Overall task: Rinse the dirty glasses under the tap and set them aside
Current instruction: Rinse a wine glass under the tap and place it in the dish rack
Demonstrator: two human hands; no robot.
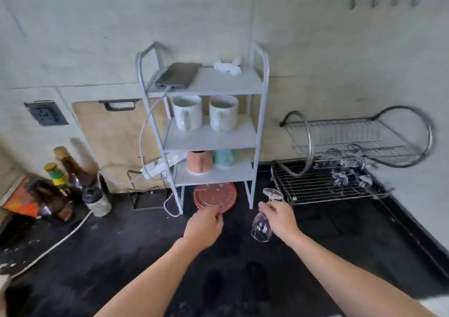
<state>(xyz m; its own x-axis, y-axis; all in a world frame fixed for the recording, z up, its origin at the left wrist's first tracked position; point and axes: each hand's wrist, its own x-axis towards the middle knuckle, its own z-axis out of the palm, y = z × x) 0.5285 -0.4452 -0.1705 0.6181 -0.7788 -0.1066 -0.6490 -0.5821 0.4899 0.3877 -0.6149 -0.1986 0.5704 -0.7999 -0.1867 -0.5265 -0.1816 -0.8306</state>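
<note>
Glass in hand: a wine glass [262, 226] in the right hand [279, 217], just short of the dish rack [315, 185].
Its fingers curl round the stem, foot pointing away toward the rack, bowl toward the person; the rack lies just beyond and rightward, so this hand is nearer. The left hand [206, 226], farther left of the rack, reaches a red plate [226, 195]; whether its curled fingers hold anything is unclear. Other glasses [345, 170] lie on the rack.
</note>
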